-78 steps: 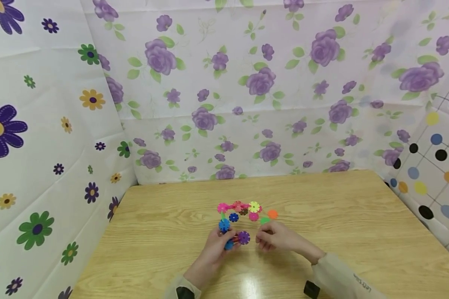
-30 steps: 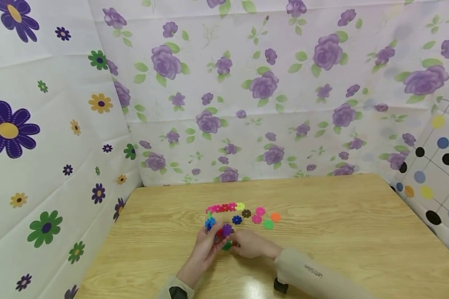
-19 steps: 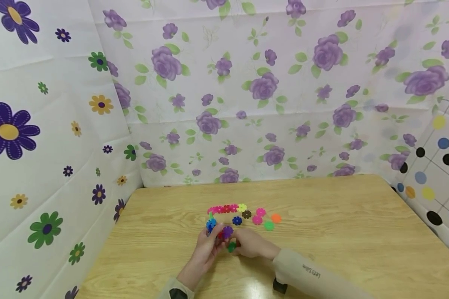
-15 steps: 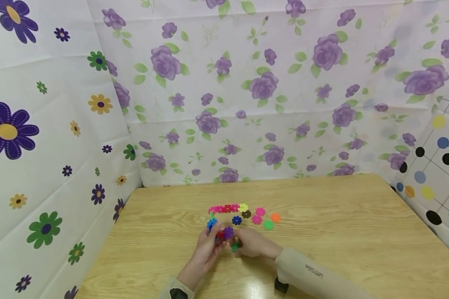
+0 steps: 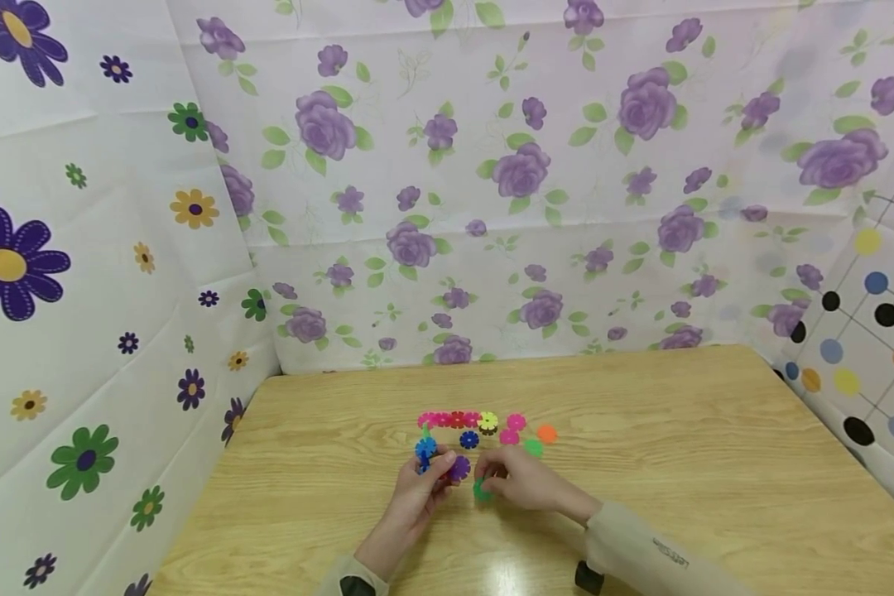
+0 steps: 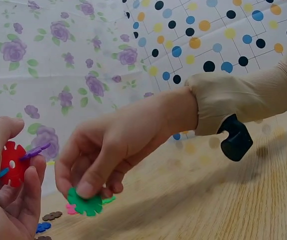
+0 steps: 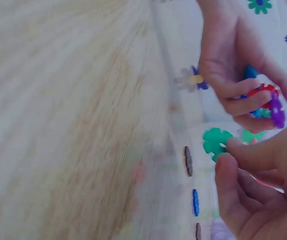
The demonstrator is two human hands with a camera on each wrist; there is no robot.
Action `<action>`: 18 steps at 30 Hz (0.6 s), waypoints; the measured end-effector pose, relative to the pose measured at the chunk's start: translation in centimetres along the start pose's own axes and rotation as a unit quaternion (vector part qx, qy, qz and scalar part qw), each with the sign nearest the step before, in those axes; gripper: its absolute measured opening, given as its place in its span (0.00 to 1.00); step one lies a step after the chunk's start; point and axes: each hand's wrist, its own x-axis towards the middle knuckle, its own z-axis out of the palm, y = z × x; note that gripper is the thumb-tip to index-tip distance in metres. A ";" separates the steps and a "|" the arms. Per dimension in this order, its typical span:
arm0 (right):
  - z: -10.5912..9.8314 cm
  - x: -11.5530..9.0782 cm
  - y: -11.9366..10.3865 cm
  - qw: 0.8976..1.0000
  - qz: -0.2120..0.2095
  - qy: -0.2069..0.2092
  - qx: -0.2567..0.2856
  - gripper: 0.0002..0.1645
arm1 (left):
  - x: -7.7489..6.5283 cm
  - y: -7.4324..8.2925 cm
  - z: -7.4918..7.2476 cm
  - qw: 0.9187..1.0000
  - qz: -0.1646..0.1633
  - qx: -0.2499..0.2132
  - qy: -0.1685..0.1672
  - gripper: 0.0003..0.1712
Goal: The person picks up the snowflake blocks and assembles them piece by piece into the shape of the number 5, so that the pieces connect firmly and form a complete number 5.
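Note:
My left hand (image 5: 415,495) grips one end of a chain of slotted plastic snowflake discs. A red disc (image 6: 13,164) and a purple disc (image 5: 459,468) show at its fingers, with a blue disc (image 5: 425,448) above the thumb. From there the chain bends back through a light green piece (image 5: 426,430) into a row of pink and red discs (image 5: 458,420), with a yellow disc (image 5: 487,421) at its right end. Thumb and fingers of my right hand (image 5: 529,482) pinch a separate green disc (image 6: 86,202), a short gap to the right of the purple one.
Loose discs lie on the wooden table (image 5: 641,430) beyond my hands: dark blue (image 5: 468,439), two pink ones, the nearer pink disc (image 5: 509,436) among them, an orange disc (image 5: 547,434) and a light green disc (image 5: 533,448). Flower-printed cloth (image 5: 447,273) hangs behind.
My right hand has come to the chain's purple end with the green disc, then drawn back to the right still pinching it. The held chain has shifted slightly right in the last second.

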 end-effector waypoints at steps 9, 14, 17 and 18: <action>-0.8 -1.2 -1.4 0.995 -0.034 0.095 0.029 0.05 | -0.1 -0.2 0.3 1.000 -0.006 0.011 0.012 0.24; -1.1 -1.4 -1.8 0.991 -0.051 0.122 -0.007 0.06 | 0.0 -0.3 0.5 0.999 -0.008 0.029 0.012 0.28; -1.2 -1.4 -2.0 0.988 -0.066 0.133 -0.041 0.06 | 0.0 -0.3 0.6 0.999 -0.009 0.032 0.010 0.29; -1.2 -1.4 -2.1 0.987 -0.070 0.135 -0.048 0.06 | 0.0 -0.3 0.6 0.999 -0.009 0.032 0.008 0.29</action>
